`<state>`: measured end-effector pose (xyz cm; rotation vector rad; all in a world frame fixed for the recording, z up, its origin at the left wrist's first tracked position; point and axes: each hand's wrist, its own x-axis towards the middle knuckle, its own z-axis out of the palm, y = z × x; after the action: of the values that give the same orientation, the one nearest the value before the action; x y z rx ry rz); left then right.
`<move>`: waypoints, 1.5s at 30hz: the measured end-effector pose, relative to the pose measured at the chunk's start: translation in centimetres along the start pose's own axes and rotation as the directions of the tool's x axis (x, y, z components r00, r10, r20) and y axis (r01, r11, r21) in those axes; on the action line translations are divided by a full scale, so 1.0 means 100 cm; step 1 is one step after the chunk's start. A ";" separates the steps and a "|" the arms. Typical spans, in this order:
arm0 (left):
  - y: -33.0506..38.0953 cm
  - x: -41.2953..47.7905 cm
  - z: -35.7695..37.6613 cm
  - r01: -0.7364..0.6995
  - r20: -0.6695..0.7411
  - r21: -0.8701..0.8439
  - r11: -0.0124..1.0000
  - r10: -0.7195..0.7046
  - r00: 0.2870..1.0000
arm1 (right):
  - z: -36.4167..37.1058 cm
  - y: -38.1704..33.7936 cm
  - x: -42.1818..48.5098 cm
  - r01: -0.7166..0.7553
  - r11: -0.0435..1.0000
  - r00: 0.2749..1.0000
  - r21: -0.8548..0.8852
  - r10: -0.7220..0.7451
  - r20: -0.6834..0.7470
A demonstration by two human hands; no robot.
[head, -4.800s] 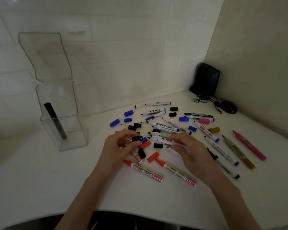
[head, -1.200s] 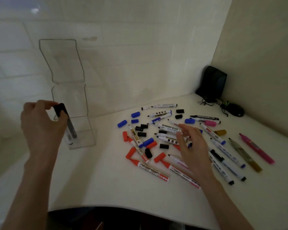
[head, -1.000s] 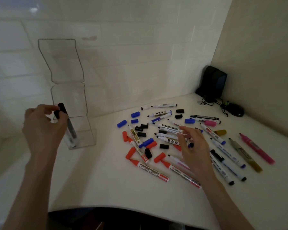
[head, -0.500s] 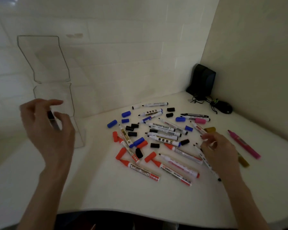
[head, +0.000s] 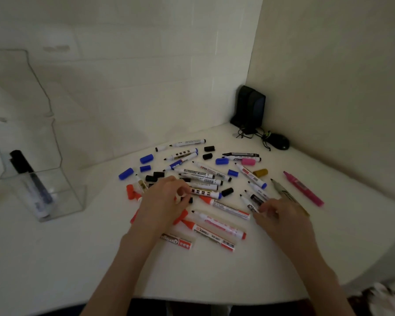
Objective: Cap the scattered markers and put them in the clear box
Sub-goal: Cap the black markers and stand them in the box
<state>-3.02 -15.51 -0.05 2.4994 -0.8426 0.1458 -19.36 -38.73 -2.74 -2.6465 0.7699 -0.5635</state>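
The left hand (head: 164, 201) curls its fingertips around a small black plastic cap (head: 189, 200), while the right hand (head: 283, 215) pinches a white black-tipped marker (head: 249, 205).

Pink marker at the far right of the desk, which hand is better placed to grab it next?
Right. The right hand lies close to the pink marker; the left hand is farther off, nearer the clear box.

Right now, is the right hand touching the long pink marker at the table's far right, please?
No, the pink marker lies by itself on the white table, apart from the right hand.
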 end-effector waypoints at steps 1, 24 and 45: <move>-0.002 0.001 -0.002 0.053 -0.010 0.012 0.998 -0.053 0.999 | 0.002 0.000 -0.001 0.005 0.999 1.000 -0.040 -0.005 -0.007; -0.019 -0.008 -0.010 0.338 0.087 0.162 0.927 -0.355 0.931 | 0.019 -0.028 0.003 0.125 0.968 0.964 0.217 -0.067 -0.256; -0.031 -0.013 -0.013 0.051 -0.055 -0.747 0.663 -0.137 0.989 | 0.051 -0.076 0.029 0.309 0.678 0.949 0.667 -0.267 -0.168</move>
<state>-2.10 -12.06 -0.59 1.7194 -0.5588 -0.0948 -11.50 -33.24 -3.20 -2.0400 0.0811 -0.8208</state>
